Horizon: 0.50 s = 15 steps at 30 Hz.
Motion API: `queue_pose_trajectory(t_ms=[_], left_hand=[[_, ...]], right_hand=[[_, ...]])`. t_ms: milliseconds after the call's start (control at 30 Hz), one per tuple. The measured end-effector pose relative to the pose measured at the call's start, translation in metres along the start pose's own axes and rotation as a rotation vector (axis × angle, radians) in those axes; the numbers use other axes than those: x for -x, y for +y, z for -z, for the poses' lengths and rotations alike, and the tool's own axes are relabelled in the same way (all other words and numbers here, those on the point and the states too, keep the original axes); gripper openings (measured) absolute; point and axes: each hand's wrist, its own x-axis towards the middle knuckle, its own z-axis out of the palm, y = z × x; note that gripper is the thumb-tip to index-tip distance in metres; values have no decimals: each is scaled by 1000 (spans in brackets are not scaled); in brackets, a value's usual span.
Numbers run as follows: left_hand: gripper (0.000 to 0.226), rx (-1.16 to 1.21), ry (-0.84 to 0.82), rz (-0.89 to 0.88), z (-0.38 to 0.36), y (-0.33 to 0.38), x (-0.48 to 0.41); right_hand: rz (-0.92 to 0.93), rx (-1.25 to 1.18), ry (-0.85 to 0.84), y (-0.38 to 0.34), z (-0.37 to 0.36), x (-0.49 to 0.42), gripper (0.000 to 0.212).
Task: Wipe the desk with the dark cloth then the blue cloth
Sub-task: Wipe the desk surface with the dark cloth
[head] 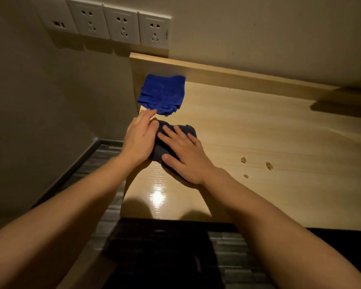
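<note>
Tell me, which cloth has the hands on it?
The dark cloth: the left hand and right hand both rest on it with straight fingers. The blue cloth lies farther back.

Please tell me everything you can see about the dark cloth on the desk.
The dark cloth looks navy or nearly black. It is soft fabric, bunched into a thick lump rather than spread flat. It lies on the pale wooden desk near its left edge, just short of the blue cloth, with a narrow gap between them. Both hands cover most of it: the left hand rests on its left side, and the right hand presses flat on top, fingers spread.
</note>
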Motion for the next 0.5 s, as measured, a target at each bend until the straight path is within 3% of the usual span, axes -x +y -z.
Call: queue_pose_trajectory(t_ms=[133, 200, 267, 500], left_hand=[[61, -375, -123, -303, -14, 10, 8], [66, -523, -227, -373, -24, 12, 10], [74, -646, -296, -327, -33, 11, 11], [95, -851, -349, -297, -37, 3, 14]], right_hand=[[-171, 47, 272, 30, 14, 46, 64], [-265, 146, 213, 48, 17, 63, 74], [-298, 203, 119, 58, 18, 72, 88], [-276, 297, 68, 59, 15, 77, 113]])
